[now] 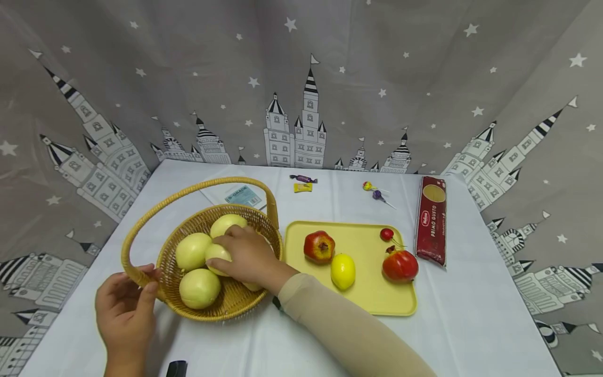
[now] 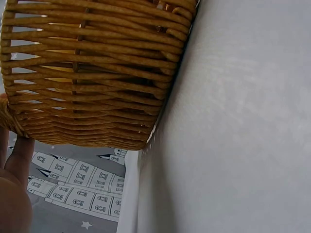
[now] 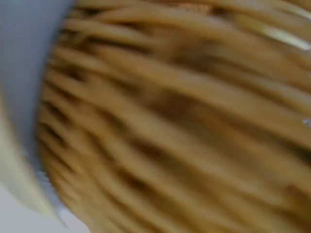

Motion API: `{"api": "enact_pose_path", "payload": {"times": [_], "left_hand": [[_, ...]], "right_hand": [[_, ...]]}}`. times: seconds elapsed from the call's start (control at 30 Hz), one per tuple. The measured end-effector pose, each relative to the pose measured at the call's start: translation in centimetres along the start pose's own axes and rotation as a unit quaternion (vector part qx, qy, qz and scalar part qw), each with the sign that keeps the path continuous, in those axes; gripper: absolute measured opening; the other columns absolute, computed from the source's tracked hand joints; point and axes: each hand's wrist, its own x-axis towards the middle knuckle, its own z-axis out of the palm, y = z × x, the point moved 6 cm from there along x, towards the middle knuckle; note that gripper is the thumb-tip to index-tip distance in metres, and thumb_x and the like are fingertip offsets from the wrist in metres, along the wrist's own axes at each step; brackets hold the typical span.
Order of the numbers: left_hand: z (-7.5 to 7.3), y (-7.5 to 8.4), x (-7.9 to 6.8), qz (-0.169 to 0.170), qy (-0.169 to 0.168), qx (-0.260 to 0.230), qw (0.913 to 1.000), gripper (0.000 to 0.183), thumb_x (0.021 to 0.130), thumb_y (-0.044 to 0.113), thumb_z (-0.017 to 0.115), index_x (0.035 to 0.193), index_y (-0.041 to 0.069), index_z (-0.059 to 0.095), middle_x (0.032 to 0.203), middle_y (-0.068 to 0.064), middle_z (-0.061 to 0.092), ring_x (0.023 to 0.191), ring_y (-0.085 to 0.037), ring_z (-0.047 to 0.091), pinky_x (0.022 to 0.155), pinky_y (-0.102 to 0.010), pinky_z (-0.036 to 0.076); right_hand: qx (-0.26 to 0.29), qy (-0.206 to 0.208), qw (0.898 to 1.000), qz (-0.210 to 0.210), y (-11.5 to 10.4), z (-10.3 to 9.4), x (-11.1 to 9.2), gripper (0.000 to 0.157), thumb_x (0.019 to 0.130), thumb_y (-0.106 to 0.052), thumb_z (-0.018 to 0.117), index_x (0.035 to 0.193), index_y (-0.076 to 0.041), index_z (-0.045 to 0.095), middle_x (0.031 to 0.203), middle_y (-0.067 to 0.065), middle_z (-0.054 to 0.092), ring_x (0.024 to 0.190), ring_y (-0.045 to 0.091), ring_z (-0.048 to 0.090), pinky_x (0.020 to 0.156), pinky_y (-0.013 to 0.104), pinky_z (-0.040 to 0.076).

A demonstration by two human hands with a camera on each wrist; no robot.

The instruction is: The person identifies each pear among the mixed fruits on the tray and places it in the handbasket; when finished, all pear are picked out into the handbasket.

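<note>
A wicker basket [image 1: 226,315] with a tall arched handle [image 1: 198,186] stands at the left of the table, holding several pale yellow-green round fruits [image 1: 200,289]. At the handle's left foot, my left hand [image 1: 124,309] pinches it between thumb and fingers; its fingertips show beside the weave in the left wrist view. My right hand [image 1: 247,256] reaches over the basket's right rim, its thumb and fingers around one round fruit [image 1: 218,255] among the others. The palm hides part of the fruits. Blurred basket weave [image 3: 170,121] fills the right wrist view.
Right of the basket lies a yellow tray [image 1: 367,235] with two pomegranates [image 1: 399,266], a lemon [image 1: 343,272] and cherries [image 1: 387,234]. A red spaghetti pack [image 1: 431,222], two lollipops [image 1: 378,195], two wrapped candies [image 1: 303,187] and a labelled packet [image 1: 244,196] lie farther back. A black object [image 1: 176,368] is in front.
</note>
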Motion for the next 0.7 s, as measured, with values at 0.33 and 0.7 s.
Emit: {"api": "enact_pose_path", "payload": {"times": [0.33, 0.7], "left_hand": [[-0.2, -0.2, 0.3, -0.001, 0.003, -0.016, 0.9999, 0.045, 0.079, -0.024, 0.062, 0.119, -0.019, 0.042, 0.109, -0.032, 0.061, 0.097, -0.03, 0.067, 0.091, -0.028, 0.055], [-0.6, -0.6, 0.7, -0.01, 0.008, -0.013, 0.9998, 0.045, 0.079, -0.025, 0.061, 0.119, -0.019, 0.04, 0.109, -0.032, 0.06, 0.097, -0.03, 0.066, 0.091, -0.028, 0.054]], "right_hand": [[-0.013, -0.054, 0.998, -0.022, 0.1, 0.0, -0.8, 0.058, 0.098, -0.052, 0.044, 0.149, -0.026, 0.035, 0.139, -0.004, 0.046, 0.112, 0.015, 0.057, 0.091, 0.027, 0.05], [-0.048, -0.022, 0.999, 0.01, 0.4, -0.2, -1.3, 0.061, 0.097, -0.05, 0.049, 0.15, -0.022, 0.035, 0.136, -0.001, 0.043, 0.114, 0.015, 0.051, 0.09, 0.031, 0.05]]}}
